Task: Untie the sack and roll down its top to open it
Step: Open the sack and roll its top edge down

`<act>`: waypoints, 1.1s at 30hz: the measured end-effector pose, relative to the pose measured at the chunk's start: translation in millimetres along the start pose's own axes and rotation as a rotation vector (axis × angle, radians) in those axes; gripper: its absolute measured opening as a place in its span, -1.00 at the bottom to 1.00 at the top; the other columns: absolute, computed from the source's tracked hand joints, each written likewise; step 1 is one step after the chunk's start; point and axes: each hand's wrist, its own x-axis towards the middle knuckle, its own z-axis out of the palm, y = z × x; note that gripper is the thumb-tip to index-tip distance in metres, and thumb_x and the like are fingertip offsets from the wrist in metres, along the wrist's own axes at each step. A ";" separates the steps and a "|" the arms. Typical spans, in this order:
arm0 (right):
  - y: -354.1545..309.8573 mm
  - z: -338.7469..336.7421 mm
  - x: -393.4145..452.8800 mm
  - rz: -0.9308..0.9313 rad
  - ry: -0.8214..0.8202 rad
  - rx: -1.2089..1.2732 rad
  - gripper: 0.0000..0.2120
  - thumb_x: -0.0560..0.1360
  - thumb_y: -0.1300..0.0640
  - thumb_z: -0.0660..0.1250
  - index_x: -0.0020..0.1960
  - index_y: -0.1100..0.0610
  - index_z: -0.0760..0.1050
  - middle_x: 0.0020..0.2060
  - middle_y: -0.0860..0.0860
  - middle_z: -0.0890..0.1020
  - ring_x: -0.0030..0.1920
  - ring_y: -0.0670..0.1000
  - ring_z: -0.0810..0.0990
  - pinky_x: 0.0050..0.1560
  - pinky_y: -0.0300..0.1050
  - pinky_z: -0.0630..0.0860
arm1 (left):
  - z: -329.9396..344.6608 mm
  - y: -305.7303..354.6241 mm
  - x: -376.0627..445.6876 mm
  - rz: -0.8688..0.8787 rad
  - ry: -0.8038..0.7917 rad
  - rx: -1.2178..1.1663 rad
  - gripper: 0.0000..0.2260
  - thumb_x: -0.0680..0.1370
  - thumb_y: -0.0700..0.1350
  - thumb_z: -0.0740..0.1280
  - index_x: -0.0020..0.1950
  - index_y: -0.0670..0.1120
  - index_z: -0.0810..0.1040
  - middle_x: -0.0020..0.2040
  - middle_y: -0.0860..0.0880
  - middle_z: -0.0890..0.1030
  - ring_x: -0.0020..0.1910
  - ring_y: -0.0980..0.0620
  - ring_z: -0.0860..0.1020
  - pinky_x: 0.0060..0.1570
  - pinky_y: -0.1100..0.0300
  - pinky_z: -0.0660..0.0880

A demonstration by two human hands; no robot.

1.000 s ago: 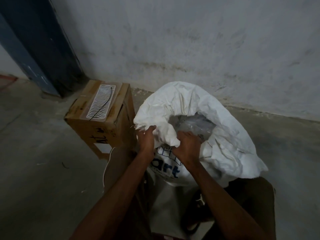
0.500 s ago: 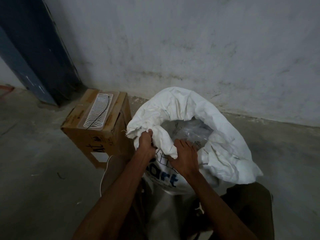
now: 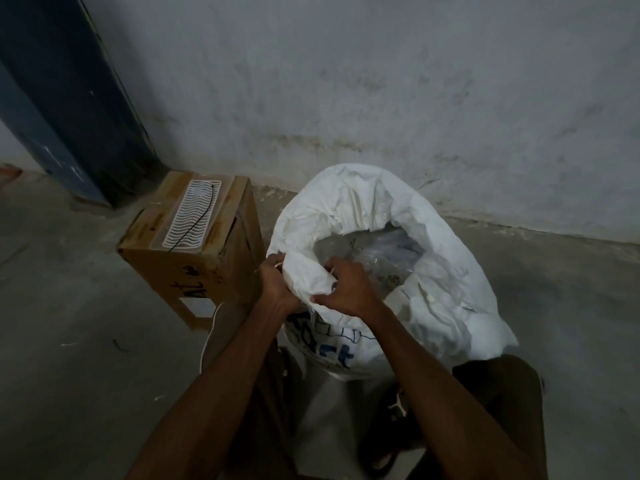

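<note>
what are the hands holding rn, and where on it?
Both hold the white woven plastic sack by its rolled-down near rim: left hand at the near-left edge, right hand beside it, fingers curled over the fold.

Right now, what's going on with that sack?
A person is working on the white sack, which stands on the floor beside a cardboard box. Both hands grip its near rim: the left hand at the outer fold, the right hand pinching the rolled edge. The mouth is already open, showing clear plastic inside.
</note>
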 end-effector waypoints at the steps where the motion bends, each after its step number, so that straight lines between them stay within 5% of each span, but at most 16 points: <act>1: 1.2 4.2 1.0 -0.014 0.036 0.003 -0.48 0.17 -0.16 0.54 -0.07 0.18 0.53 -0.23 0.03 0.64 -0.25 0.01 0.61 -0.27 -0.03 0.55 | -0.1 -0.1 2.0 -0.005 -0.019 0.038 -0.71 0.59 0.00 0.21 0.16 -0.15 0.54 0.11 -0.15 0.60 0.12 -0.13 0.55 0.30 -0.02 0.40; 4: 6.7 17.2 -2.2 -0.058 0.111 -0.032 -0.60 0.24 -0.15 0.48 -0.13 0.11 0.49 -0.29 0.00 0.62 -0.29 0.01 0.60 -0.32 -0.11 0.47 | 9.9 3.5 6.8 -0.047 0.069 0.386 -0.56 0.55 0.18 0.29 0.22 -0.14 0.49 0.07 -0.16 0.58 0.04 -0.13 0.57 0.17 -0.05 0.51; 7: 2.5 31.8 -5.4 -0.102 0.152 -0.170 -0.67 0.31 0.07 0.49 0.02 0.10 0.53 -0.18 0.03 0.67 -0.19 0.05 0.64 -0.22 -0.12 0.49 | -4.1 -4.5 35.0 0.021 0.350 0.744 0.07 0.09 0.41 0.50 0.43 -0.15 0.36 0.27 -0.12 0.52 0.18 -0.15 0.56 0.21 -0.09 0.53; 12: 4.2 41.5 -4.9 -0.107 0.208 -0.212 -0.62 0.31 0.08 0.50 0.10 0.09 0.54 -0.15 0.02 0.65 -0.20 0.06 0.64 -0.24 -0.10 0.53 | -9.9 -7.6 33.6 0.129 0.253 0.608 -0.28 0.30 0.10 0.58 0.33 -0.24 0.49 0.15 -0.19 0.63 0.00 -0.14 0.66 -0.06 -0.03 0.64; 16: 7.0 28.3 3.0 0.089 0.090 0.236 -0.62 0.27 -0.02 0.60 -0.07 0.09 0.49 -0.18 -0.05 0.60 -0.22 -0.09 0.55 -0.23 -0.22 0.46 | -14.3 2.1 24.7 -0.022 0.132 0.307 -0.67 0.56 -0.10 0.35 0.19 -0.32 0.51 0.13 -0.35 0.58 0.12 -0.27 0.57 0.21 -0.15 0.48; 19: 1.6 25.3 5.8 0.293 -0.058 0.471 -0.54 0.33 -0.06 0.59 0.10 0.09 0.49 -0.04 -0.04 0.63 -0.08 -0.09 0.61 -0.05 -0.16 0.53 | -14.4 3.4 23.6 -0.044 0.123 0.144 -0.53 0.29 -0.16 0.38 0.19 -0.25 0.57 0.18 -0.32 0.59 0.15 -0.30 0.56 0.21 -0.22 0.46; 23: 3.9 33.4 9.7 0.301 -0.111 0.393 -0.41 0.25 -0.17 0.62 0.13 0.05 0.48 -0.04 -0.10 0.65 -0.05 -0.13 0.64 -0.01 -0.20 0.59 | -8.9 4.1 18.6 -0.054 0.091 0.106 -0.66 0.52 -0.13 0.23 0.23 -0.23 0.56 0.19 -0.22 0.59 0.20 -0.21 0.52 0.26 -0.08 0.43; 28: 18.5 47.1 11.7 0.253 -0.001 0.291 -0.59 0.33 -0.09 0.58 0.00 0.13 0.55 -0.18 -0.07 0.66 -0.21 -0.15 0.62 -0.24 -0.44 0.44 | -14.7 12.3 39.9 -0.067 0.022 0.570 -0.19 0.27 0.28 0.51 0.40 -0.12 0.48 0.37 -0.13 0.52 0.30 -0.11 0.52 0.36 0.03 0.38; 30: 17.0 52.4 13.1 0.226 0.064 0.253 -0.65 0.34 -0.03 0.58 -0.05 0.15 0.55 -0.23 -0.07 0.65 -0.27 -0.21 0.58 -0.30 -0.47 0.41 | -12.3 12.9 39.7 0.076 0.129 0.869 -0.09 0.29 0.37 0.47 0.50 -0.09 0.35 0.46 -0.06 0.42 0.37 -0.07 0.45 0.35 0.09 0.36; 33: 11.0 58.2 20.0 0.209 0.134 0.215 -0.64 0.28 -0.03 0.59 -0.10 0.12 0.54 -0.27 -0.09 0.63 -0.30 -0.24 0.56 -0.32 -0.39 0.42 | -9.0 17.0 33.0 0.276 0.346 1.012 -0.07 0.37 0.31 0.47 0.55 -0.13 0.21 0.50 -0.07 0.33 0.45 -0.11 0.37 0.42 0.02 0.31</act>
